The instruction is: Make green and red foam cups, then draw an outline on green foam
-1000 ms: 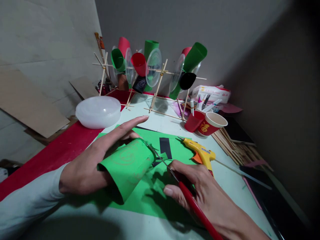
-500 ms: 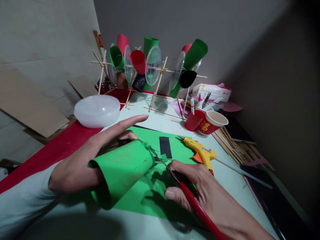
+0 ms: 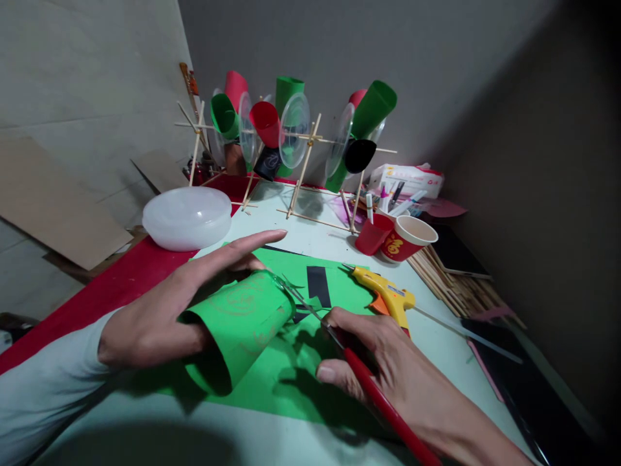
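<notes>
My left hand [image 3: 165, 310] grips a green paper cup [image 3: 237, 327] lying on its side, index finger stretched out over it, mouth turned toward me. My right hand [image 3: 383, 366] is closed on red-handled scissors [image 3: 373, 395], whose blades [image 3: 301, 304] meet the cup's far rim. Both are over a green paper sheet [image 3: 291, 382] on the white table. A black paper strip [image 3: 318, 287] lies on the sheet just beyond the blades.
A yellow glue gun [image 3: 385, 296] lies right of the scissors. Behind stand two red cups [image 3: 398, 238], a pen-filled cup, a white box [image 3: 405, 181], a stick frame with coloured cups and clear lids [image 3: 291, 133], a white lidded bowl [image 3: 187, 217], and bamboo sticks [image 3: 451, 285].
The green cup has turned slightly in my left hand, its mouth shifting. The scissor blades stay at the far rim. The view has drifted a little.
</notes>
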`<state>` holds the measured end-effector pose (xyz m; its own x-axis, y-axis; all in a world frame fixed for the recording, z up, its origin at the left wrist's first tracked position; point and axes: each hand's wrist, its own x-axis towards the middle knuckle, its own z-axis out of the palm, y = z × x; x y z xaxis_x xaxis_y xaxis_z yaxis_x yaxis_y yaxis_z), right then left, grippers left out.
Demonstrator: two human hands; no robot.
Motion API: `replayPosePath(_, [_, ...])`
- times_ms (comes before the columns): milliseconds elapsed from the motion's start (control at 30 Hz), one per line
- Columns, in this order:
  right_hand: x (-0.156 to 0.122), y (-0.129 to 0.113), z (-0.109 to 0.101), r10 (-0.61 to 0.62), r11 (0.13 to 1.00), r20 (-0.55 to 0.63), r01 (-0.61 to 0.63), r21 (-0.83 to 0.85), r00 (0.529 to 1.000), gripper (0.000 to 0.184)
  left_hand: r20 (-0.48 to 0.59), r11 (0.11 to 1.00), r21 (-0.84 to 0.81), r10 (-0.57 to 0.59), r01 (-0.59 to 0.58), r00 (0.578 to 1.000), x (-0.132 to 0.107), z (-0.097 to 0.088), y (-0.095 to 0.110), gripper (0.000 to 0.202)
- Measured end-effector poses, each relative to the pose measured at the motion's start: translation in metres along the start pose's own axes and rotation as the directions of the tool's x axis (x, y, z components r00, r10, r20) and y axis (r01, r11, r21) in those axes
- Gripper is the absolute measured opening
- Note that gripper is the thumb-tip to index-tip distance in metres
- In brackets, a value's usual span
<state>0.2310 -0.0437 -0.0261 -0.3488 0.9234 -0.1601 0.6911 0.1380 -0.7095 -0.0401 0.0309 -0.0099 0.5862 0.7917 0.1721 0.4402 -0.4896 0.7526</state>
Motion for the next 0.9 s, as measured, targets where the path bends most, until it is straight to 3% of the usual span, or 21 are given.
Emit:
replayPosePath(400, [0.002,0.002,-0.009,0.009,0.997,-0.066,-0.013,-0.071,0.998,0.052,0.031,0.999,-0.038,-0.002,0.003,1.000,-0.001,-0.001,0.002,0.077])
replayPosePath(567, [0.007,0.006,-0.016,0.016,0.999,-0.125,-0.021,-0.034,0.992,0.046,0.027,0.979,-0.126,-0.157,0.159,0.987,0.000,-0.003,0.006,0.063])
replayPosePath(667, [0.009,0.009,-0.019,0.030,1.000,-0.170,-0.031,-0.003,0.985,0.044,0.042,0.971,-0.153,-0.180,0.184,0.983,0.000,-0.005,0.008,0.061])
replayPosePath(767, [0.008,0.009,-0.019,0.031,0.999,-0.199,-0.032,-0.002,0.979,0.043,0.051,0.983,-0.106,-0.144,0.148,0.988,0.001,-0.006,0.007,0.068])
replayPosePath(900, [0.007,0.009,-0.016,0.031,0.999,-0.219,-0.027,0.024,0.975,0.041,0.182,0.995,0.039,-0.095,0.090,0.979,0.004,-0.003,0.003,0.073])
